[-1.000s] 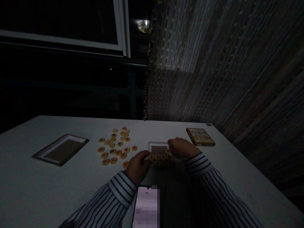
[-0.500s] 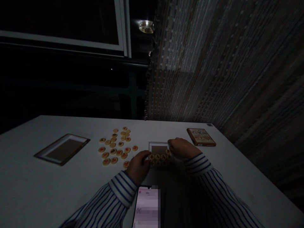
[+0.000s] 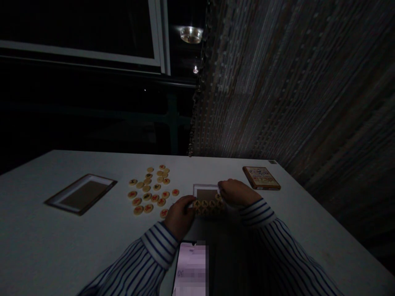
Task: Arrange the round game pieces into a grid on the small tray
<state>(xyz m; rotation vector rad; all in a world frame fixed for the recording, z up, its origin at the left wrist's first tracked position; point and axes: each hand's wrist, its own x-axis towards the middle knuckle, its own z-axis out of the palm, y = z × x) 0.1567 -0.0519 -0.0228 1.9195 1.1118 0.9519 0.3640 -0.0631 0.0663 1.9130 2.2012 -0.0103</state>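
Note:
A small open box [image 3: 206, 193] sits on the table in front of me. Rows of Chinese chess pieces [image 3: 205, 204] fill its near part, and its far part shows bare floor. My left hand [image 3: 182, 216] grips the box's left edge with thumb and fingers closed on it. At the right wall is my right hand [image 3: 236, 192], its fingers curled together beside one piece [image 3: 218, 197] in the row farthest from me; whatever they hold is hidden. Left of the box, several loose chess pieces [image 3: 154, 198] lie scattered, some with red or black characters upward, others showing plain faces.
An open box lid [image 3: 89, 193] lies at the left on the white table [image 3: 101, 246]. A flat printed box [image 3: 261, 177] rests at the far right. Between my forearms is a lit phone [image 3: 189, 267]. A bead curtain [image 3: 247, 82] hangs behind the table.

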